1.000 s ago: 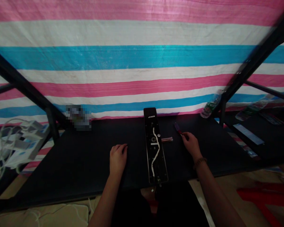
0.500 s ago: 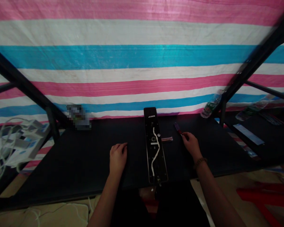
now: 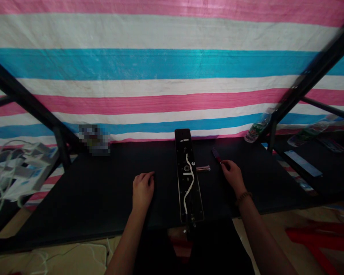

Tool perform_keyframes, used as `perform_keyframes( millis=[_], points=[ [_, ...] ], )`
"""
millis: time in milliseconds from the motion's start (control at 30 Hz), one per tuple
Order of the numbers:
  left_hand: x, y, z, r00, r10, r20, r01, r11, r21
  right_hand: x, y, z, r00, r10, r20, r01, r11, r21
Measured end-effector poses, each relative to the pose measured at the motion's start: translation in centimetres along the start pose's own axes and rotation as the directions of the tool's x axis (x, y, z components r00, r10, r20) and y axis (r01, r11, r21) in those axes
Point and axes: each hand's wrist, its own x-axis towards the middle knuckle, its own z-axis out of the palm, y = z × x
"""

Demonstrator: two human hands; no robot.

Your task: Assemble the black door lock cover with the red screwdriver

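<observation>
A long, narrow black panel [image 3: 181, 191] lies lengthwise on the dark table between my hands. A white cable [image 3: 189, 190] snakes along it, and small round and metal fittings show on its face. My left hand [image 3: 142, 189] rests on the tabletop to the left of the panel, apart from it, fingers stretched forward and holding nothing. On the right, my right hand [image 3: 231, 173] pinches the near end of a slim dark red tool [image 3: 216, 154], perhaps a screwdriver, which lies against the table. Between panel and tool sits a small pinkish strip or packet [image 3: 204, 168].
At the back left stands a blurred-out item [image 3: 94, 140]. A plastic bottle [image 3: 255, 131] leans at the back right. White cables and boxes [image 3: 23, 172] crowd the left side. On the right table are a phone [image 3: 303, 163] and another bottle [image 3: 309, 131]. Striped sheeting [image 3: 149, 65] hangs behind.
The view has shifted very slightly. My hands, the panel and the tool keep their places.
</observation>
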Motion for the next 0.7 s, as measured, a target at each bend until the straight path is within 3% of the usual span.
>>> perform_keyframes(
  millis=[700],
  points=[
    [0.2,0.26,-0.22,1.0,-0.002,0.015,0.003,1.0,-0.029,0.02,0.38,0.27,1.0,0.017,-0.004,-0.017,0.999,0.034]
  ],
)
